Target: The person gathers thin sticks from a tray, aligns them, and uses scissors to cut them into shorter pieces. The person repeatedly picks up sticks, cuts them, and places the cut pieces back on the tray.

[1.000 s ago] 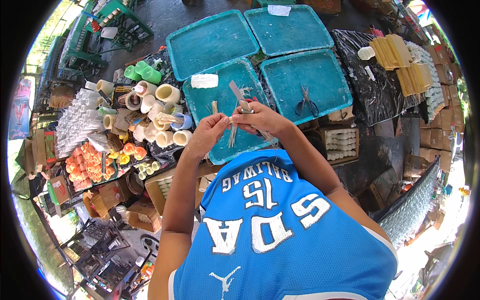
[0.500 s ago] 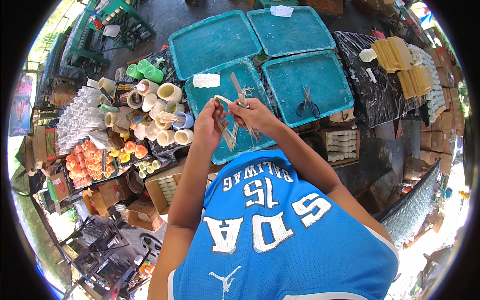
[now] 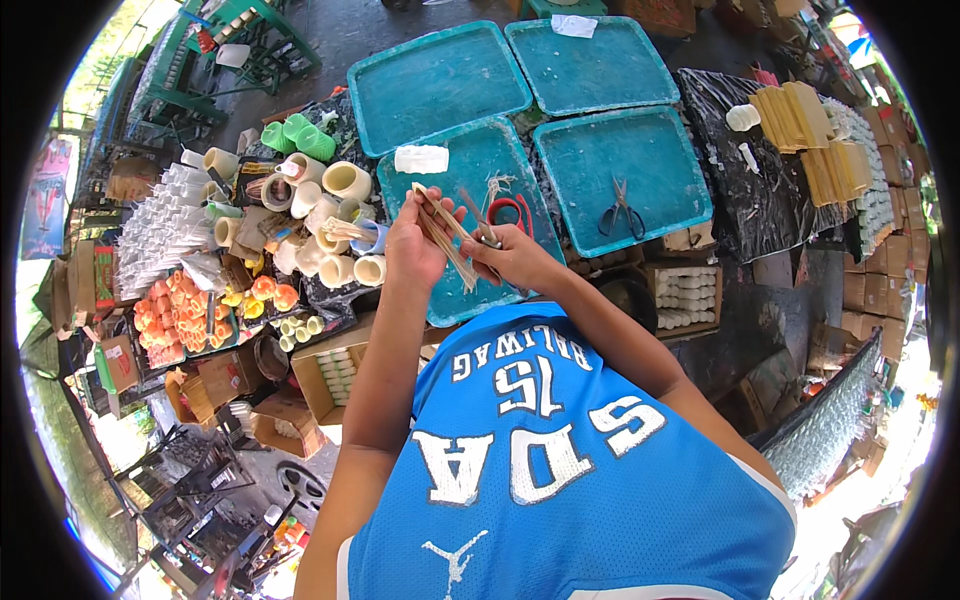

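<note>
My left hand [image 3: 418, 245] is closed around one end of a bundle of thin pale strands [image 3: 447, 243], held above the near-left teal tray [image 3: 400, 207]. Close beside it, my right hand [image 3: 512, 256] grips a knife-like tool [image 3: 474, 212] whose grey blade points up and away; its handle is partly hidden by the fingers. A red loop [image 3: 512, 208], looking like a scissors handle, shows just beyond the right hand. Farther up the tray lie a few loose strands [image 3: 498, 187] and a white block [image 3: 421, 159].
Dark-handled scissors [image 3: 621, 215] rest on the tray [image 3: 560, 150] to the right. Two more teal trays [image 3: 440, 85] lie beyond. Cream cups [image 3: 343, 182], orange pieces [image 3: 180, 320] and white pieces [image 3: 160, 230] crowd the left. Yellow slabs [image 3: 790, 115] lie on black plastic at the right.
My right hand has moved nearer me, bringing the blade lower. The strands are now gathered more tightly between my hands, and the red loop has come into view.
</note>
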Available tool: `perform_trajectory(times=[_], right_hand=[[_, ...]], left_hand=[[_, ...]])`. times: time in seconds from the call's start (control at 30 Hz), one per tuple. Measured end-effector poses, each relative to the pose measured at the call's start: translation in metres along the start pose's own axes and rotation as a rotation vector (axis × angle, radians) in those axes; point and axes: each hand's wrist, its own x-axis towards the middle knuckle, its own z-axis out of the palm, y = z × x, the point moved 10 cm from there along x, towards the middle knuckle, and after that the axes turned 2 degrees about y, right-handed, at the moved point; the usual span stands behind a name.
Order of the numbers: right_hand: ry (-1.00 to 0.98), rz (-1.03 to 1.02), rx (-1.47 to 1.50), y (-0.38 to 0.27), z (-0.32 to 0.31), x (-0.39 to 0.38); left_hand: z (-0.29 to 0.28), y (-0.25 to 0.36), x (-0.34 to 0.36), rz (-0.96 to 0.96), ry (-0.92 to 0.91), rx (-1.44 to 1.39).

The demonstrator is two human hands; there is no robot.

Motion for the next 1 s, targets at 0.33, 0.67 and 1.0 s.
perform_trajectory(times=[0.33,0.67,1.0], right_hand=[[0.195,0.029,0.02,-0.002,-0.042,-0.009],[0.405,-0.356,-0.243,-0.104,-0.03,-0.04],[0.219,-0.468,-0.325,-0.134,-0.012,-0.044]], left_hand=[[0.016,0.014,-0.014,0.075,-0.095,0.089],[0.065,0.006,-0.061,0.253,-0.264,0.602],[0.075,-0.004,-0.078,0.19,-0.39,0.789]])
